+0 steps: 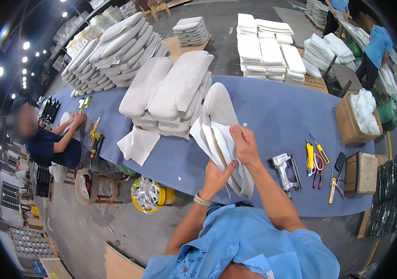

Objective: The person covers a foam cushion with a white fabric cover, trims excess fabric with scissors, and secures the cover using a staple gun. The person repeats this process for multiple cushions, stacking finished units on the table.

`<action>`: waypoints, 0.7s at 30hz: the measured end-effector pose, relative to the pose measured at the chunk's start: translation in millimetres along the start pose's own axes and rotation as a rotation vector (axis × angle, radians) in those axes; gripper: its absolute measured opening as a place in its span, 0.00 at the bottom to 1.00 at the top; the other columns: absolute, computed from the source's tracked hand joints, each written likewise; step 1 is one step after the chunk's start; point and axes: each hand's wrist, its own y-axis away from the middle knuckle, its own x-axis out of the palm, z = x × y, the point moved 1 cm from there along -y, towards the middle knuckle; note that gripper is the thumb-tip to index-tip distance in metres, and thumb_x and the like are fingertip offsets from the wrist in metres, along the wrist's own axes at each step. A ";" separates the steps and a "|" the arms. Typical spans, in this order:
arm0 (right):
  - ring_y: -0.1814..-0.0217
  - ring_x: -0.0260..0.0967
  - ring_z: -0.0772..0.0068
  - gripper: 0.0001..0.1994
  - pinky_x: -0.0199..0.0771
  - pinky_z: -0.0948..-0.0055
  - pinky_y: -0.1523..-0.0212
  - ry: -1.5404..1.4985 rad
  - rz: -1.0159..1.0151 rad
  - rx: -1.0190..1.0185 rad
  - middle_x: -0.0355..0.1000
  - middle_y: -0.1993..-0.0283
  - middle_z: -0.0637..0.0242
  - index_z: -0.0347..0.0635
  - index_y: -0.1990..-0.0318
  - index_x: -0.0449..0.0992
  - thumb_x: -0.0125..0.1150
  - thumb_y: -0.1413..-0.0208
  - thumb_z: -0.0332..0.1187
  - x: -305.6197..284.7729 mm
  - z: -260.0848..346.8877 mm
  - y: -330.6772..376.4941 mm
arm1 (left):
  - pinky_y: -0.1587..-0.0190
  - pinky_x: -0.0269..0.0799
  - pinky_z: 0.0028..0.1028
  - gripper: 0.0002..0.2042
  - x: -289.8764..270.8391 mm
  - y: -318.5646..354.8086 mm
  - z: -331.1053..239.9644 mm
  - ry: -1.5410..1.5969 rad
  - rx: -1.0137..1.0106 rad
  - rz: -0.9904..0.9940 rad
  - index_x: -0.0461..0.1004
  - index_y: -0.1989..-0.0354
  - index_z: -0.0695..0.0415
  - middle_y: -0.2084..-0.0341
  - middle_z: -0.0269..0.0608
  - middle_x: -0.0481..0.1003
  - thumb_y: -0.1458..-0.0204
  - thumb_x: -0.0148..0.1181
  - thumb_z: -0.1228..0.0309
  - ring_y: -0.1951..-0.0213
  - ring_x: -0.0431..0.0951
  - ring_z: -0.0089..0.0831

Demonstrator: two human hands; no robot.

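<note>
A long light-grey fabric-covered cushion (219,104) stands tilted over the front of the table before me. Its near side gapes, showing white padding and the brown edge of a board. My left hand (217,176) grips the lower left edge, thumb pressed on the opening. Higher up on the right side, my right hand (245,145) is closed on the fabric and white padding. The fingers behind the cushion are partly hidden. To the right of my right forearm lies a metal staple gun (284,169).
The blue table (272,109) bears grey cushion stacks (161,86), a utility knife (309,156), a screwdriver (319,149), red-handled pliers (318,171) and a carton of white stuffing (359,118). At the left, a co-worker (56,144) handles a cushion. A yellow bucket (165,195) stands below the table's edge.
</note>
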 end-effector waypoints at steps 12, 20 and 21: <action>0.62 0.67 0.90 0.21 0.70 0.82 0.60 -0.779 -0.331 0.294 0.76 0.63 0.79 0.45 0.61 0.79 0.48 0.25 0.50 42.7 45.2 15.2 | 0.79 0.61 0.41 0.24 -68.1 -14.9 -58.0 -0.396 0.055 -0.200 0.76 0.72 0.67 0.87 0.51 0.73 0.28 0.48 0.59 0.83 0.74 0.40; 0.70 0.54 0.87 0.21 0.58 0.74 0.73 0.208 -0.404 0.343 0.61 0.76 0.78 0.35 0.70 0.73 0.52 0.27 0.42 -68.6 -92.6 138.4 | 0.67 0.74 0.51 0.21 -16.1 16.6 14.6 -0.703 -0.041 0.524 0.78 0.54 0.66 0.72 0.65 0.79 0.32 0.53 0.56 0.70 0.81 0.62; 0.71 0.54 0.87 0.22 0.58 0.74 0.73 0.215 -0.490 0.433 0.61 0.77 0.76 0.34 0.71 0.73 0.53 0.27 0.42 -85.3 -86.6 154.5 | 0.63 0.76 0.50 0.22 -4.3 24.7 7.6 -0.564 -0.060 0.496 0.77 0.46 0.65 0.69 0.64 0.81 0.33 0.54 0.55 0.67 0.82 0.61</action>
